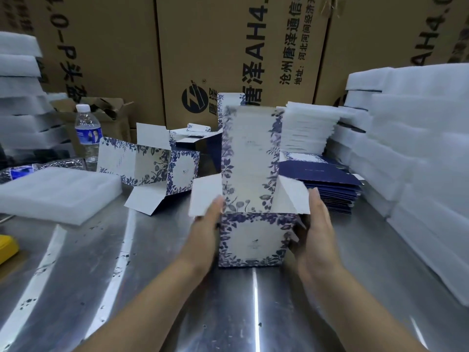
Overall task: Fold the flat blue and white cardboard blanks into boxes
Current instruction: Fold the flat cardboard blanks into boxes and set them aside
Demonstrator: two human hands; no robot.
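Note:
A blue and white floral box (251, 240) stands upright on the steel table, its long lid flap raised and two white side flaps spread outward. My left hand (206, 224) lies flat against the box's left side, fingers straight, under the left flap. On the opposite wall, my right hand (317, 224) presses with straight fingers, its thumb on the front corner. Another erected box (162, 168) lies on its side behind and to the left, flaps open. A stack of flat dark-blue blanks (330, 184) sits at the right, behind the box.
White foam sheets are piled at the right (416, 161), far left (20, 97) and left front (55, 189). A water bottle (87, 133) stands at the back left. Large brown cartons (228, 54) wall off the back. A yellow object (6, 247) lies at the left edge.

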